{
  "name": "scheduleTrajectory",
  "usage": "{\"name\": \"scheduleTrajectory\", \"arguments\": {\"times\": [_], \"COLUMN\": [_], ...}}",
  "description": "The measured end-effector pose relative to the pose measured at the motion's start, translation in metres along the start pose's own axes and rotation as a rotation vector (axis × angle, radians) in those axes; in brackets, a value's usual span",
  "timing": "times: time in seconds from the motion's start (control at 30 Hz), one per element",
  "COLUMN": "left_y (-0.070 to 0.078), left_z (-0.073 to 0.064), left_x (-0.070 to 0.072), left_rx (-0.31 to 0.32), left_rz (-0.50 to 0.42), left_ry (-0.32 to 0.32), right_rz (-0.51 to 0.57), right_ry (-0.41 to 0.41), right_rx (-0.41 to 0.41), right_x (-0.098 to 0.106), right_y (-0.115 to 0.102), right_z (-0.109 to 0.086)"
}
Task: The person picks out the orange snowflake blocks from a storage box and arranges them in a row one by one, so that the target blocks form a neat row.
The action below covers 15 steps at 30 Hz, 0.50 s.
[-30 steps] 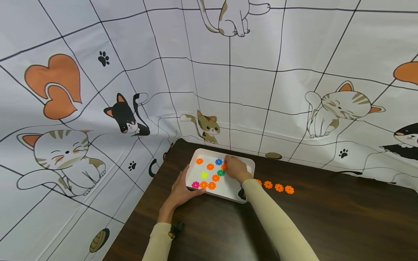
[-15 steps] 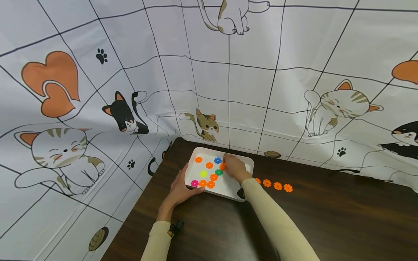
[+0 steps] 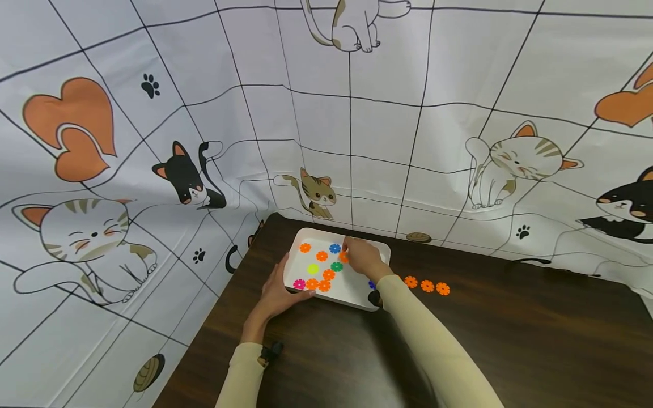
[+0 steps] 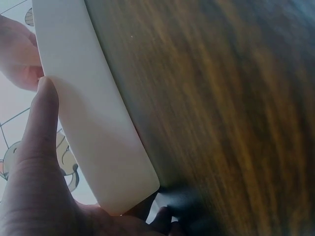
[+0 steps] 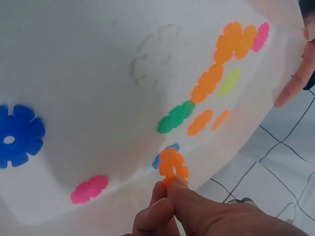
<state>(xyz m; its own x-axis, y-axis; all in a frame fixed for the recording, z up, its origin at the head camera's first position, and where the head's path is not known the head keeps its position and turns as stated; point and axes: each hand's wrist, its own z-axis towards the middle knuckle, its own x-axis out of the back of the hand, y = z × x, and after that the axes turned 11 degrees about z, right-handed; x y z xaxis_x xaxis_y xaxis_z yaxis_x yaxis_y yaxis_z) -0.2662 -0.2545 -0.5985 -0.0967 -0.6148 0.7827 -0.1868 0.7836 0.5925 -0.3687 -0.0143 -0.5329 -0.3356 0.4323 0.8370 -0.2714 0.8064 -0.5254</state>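
A white tray [image 3: 352, 292] holds flat, notched, flower-shaped plastic discs. My left hand [image 3: 275, 297] grips its near left corner, fingers along the left side and thumb [image 4: 43, 118] on the front rim. Over the tray's far right part, my right hand [image 3: 363, 258] pinches an orange flower disc [image 5: 172, 161] between thumb and forefinger. Close by lie a blue disc [image 3: 335, 248] and a green disc [image 3: 336, 266]. Several orange discs [image 3: 329, 274], a yellow disc [image 3: 313, 269] and a pink disc [image 3: 299, 284] lie further left. The right wrist view also shows a whitish disc [image 5: 155, 56].
On the dark wooden table [image 3: 326, 362], a row of orange discs [image 3: 427, 285] lies right of the tray, partly hidden by my right sleeve. A white sheet [image 3: 388, 130] printed with cats hangs behind and to the left.
The head view has shifted slightly, so everything appears a little further left and up. Both hands keep nearly the same places at the tray.
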Motion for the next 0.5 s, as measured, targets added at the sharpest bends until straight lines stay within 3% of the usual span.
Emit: {"name": "scheduleTrajectory", "arguments": {"times": [0.5], "left_y": [-0.001], "left_z": [0.001], "left_x": [0.001], "left_rx": [-0.028], "left_rz": [-0.003], "left_ry": [0.0], "right_rz": [0.043], "right_ry": [0.077], "right_rx": [0.023], "right_x": [0.018], "right_y": [0.012], "right_z": [-0.03]}}
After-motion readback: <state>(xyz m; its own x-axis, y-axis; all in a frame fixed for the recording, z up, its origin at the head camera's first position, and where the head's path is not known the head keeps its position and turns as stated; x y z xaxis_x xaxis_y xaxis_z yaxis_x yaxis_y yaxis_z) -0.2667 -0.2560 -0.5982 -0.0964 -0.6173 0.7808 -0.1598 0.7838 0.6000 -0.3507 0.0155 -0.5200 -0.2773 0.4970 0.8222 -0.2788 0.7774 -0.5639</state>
